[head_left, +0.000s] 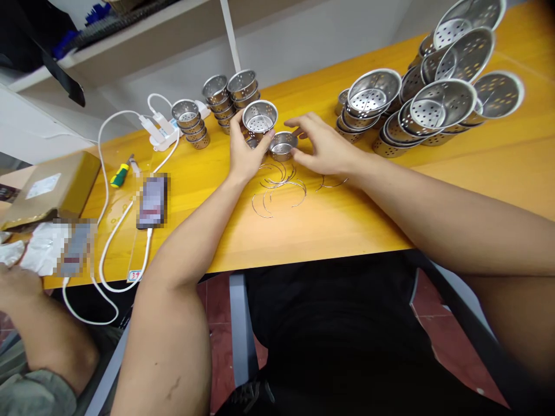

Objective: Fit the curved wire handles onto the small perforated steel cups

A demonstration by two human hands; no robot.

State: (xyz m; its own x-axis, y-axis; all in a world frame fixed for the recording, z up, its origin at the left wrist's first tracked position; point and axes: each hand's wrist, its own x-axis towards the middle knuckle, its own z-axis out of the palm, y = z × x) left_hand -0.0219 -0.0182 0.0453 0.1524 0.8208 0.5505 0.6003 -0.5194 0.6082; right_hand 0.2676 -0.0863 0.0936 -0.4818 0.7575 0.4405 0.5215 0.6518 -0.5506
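My left hand point(246, 151) grips a perforated metal cup point(260, 124) between thumb and fingers, its open mouth tilted toward me. Just below and to its right, a second metal cup point(282, 149) sits on the table. My right hand point(323, 144) is at that second cup's right side, with thumb and fingers apart; whether the fingertips touch the rim I cannot tell. Another cup is partly hidden behind my left hand. Several thin curved metal wires point(284, 184) lie on the table in front of the cups, and some are close under my right wrist.
Stacked perforated cups point(375, 95) stand at the right, with smaller stacks point(191, 121) at the back left. A power strip point(165, 134), white cables, a phone point(152, 201), a screwdriver point(121, 173) and a cardboard box point(56, 188) lie left. Another person's hand point(19, 289) is far left.
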